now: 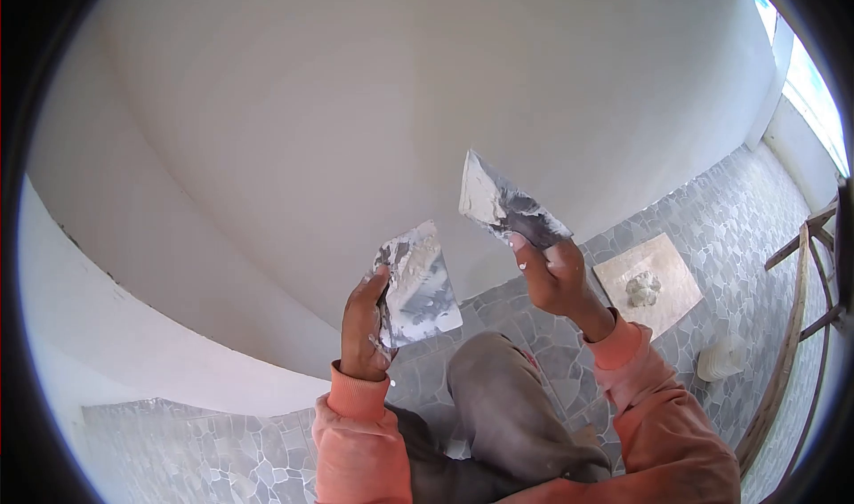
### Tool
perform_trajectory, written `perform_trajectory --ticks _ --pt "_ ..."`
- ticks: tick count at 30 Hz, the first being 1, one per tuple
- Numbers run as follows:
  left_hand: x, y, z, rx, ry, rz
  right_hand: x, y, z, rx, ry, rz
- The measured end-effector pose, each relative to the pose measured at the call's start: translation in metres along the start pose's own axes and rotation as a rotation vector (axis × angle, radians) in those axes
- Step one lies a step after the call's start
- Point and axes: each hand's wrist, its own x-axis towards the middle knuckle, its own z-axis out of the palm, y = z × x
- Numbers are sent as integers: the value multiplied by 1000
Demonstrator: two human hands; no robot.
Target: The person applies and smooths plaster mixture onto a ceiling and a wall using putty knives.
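Note:
My left hand point(363, 319) grips a putty knife point(422, 289) whose broad flat blade is smeared with white putty. Its thumb presses along the near side of the blade. In my right hand point(553, 277) is a second putty knife point(511, 203), held up and tilted, with a thick lump of white putty near its far edge. A gap separates the two blades, and both are in front of the pale wall point(294, 121). The handles are hidden inside my fingers.
On the grey stone-patterned floor point(525, 326), a square board point(680, 268) carries a mound of putty point(642, 289). A whitish bucket point(721, 359) stands nearby. A wooden frame point(787, 344) runs along the right side. At left, a low curved wall point(178, 326) bends round.

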Motion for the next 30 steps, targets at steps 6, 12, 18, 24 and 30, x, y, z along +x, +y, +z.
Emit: perform_trajectory --ticks 6,12,18,24,30 --pt "-15 -12 7 259 -266 210 12 -33 18 -56 -437 -532" --pt "0 -22 -36 793 -327 843 -2 -18 23 -333 -524 -666" --pt "-8 -16 14 56 -89 3 -12 -9 2 -368 -600 -656" --pt "-2 -33 18 163 -33 -20 -36 14 -20 -484 -615 -596" --pt "7 -44 10 237 10 -42 -56 56 -62 -657 -656 -396"
